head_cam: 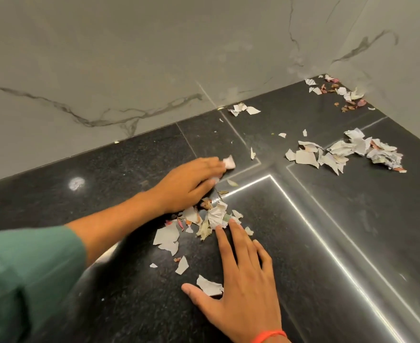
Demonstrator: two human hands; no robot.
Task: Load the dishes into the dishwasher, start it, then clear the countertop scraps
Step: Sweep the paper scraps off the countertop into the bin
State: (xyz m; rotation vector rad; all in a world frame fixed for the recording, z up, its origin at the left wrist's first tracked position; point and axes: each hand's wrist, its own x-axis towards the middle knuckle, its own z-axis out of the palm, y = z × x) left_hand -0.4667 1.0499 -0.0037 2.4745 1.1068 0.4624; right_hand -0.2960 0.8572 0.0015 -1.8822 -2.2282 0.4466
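Observation:
Torn paper bits and dried peel scraps [199,224] lie in a loose pile on the black granite countertop [328,243]. My left hand [189,184] lies flat over the pile's far side, its straight fingers touching a pale scrap [229,162] at their tips. My right hand [241,276] rests flat on the near side, fingers spread, fingertips against a crumpled paper piece [217,216] and the thumb beside a white scrap [209,285]. Neither hand grips anything.
A bigger heap of torn paper [345,152] lies to the right. More scraps [340,91] sit in the back corner, and a few [243,109] along the grey marble wall [129,70]. Bright metal seams [328,246] cross the countertop.

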